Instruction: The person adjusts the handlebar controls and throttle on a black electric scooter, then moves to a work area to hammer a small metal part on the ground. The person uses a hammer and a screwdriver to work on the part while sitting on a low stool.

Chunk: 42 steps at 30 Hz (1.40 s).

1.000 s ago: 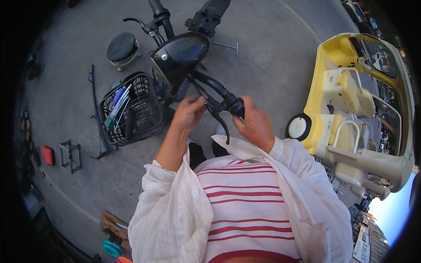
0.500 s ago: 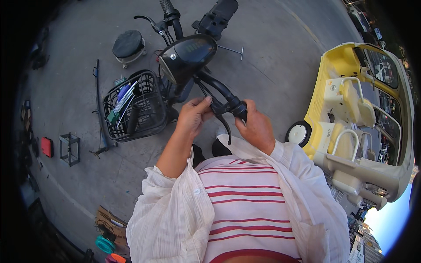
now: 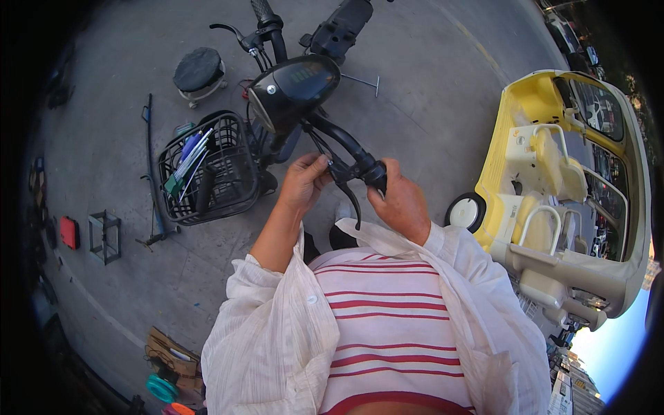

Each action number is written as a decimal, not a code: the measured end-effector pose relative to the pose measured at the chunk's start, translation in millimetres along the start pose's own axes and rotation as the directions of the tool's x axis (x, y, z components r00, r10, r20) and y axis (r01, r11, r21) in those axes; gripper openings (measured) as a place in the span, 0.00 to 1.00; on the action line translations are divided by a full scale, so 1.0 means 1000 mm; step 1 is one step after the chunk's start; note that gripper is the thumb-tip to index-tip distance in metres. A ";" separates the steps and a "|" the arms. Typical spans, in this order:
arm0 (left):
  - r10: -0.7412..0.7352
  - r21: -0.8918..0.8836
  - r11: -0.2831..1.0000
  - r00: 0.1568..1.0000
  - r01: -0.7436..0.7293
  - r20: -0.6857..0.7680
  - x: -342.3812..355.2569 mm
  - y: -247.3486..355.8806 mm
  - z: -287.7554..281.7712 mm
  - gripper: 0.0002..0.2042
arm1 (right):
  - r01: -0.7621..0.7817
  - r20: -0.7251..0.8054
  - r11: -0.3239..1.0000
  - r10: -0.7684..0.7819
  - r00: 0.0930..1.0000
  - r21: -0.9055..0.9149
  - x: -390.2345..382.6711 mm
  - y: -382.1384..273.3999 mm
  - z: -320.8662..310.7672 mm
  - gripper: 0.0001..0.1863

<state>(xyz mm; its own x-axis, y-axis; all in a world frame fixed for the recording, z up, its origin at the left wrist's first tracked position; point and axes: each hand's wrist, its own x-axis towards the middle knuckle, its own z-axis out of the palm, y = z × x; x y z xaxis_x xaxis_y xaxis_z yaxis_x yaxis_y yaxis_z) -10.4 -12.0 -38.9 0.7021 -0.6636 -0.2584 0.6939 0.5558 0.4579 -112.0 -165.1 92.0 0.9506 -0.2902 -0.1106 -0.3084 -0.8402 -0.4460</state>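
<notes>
Handlebar grip (image 3: 370,171) is being clamped by right hand (image 3: 400,200); brake lever (image 3: 348,195), hanging down toward the body, is being pinched by left hand (image 3: 304,181), which is nearer.

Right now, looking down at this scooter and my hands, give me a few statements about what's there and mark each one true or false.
1. Both hands are at the near handlebar grip. True: the left hand is by the brake lever, and the right hand wraps the grip end.
2. The front wire basket holds nothing. False: it carries several long tools.
3. A yellow and cream small vehicle stands to the person's right. True.
4. The round black stool lies inside the basket. False: it sits on the pavement beyond the basket.
5. The person wears a plain blue shirt. False: a red-striped top under an open pale shirt.
</notes>
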 end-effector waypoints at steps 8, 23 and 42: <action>-0.090 -0.156 0.983 0.994 0.098 0.056 -0.007 0.006 0.002 0.12 | -0.001 0.005 1.000 0.001 1.000 -0.003 0.000 0.000 0.000 0.22; -0.099 -0.129 0.986 0.994 0.104 0.044 -0.008 0.013 0.011 0.11 | -0.011 0.015 1.000 0.011 1.000 -0.001 -0.001 -0.001 -0.001 0.21; -0.002 0.270 0.957 0.931 0.108 -0.365 -0.016 0.025 0.051 0.14 | -0.016 -0.001 1.000 0.016 1.000 0.025 -0.001 -0.005 -0.001 0.22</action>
<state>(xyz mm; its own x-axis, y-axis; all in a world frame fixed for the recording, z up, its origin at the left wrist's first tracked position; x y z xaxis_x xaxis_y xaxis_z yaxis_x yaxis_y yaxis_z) -12.9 -12.9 19.8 0.7110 -0.4355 -0.5521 0.6961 0.3248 0.6402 -111.2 -161.4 94.9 0.9455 -0.3038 -0.1170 -0.3224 -0.8239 -0.4661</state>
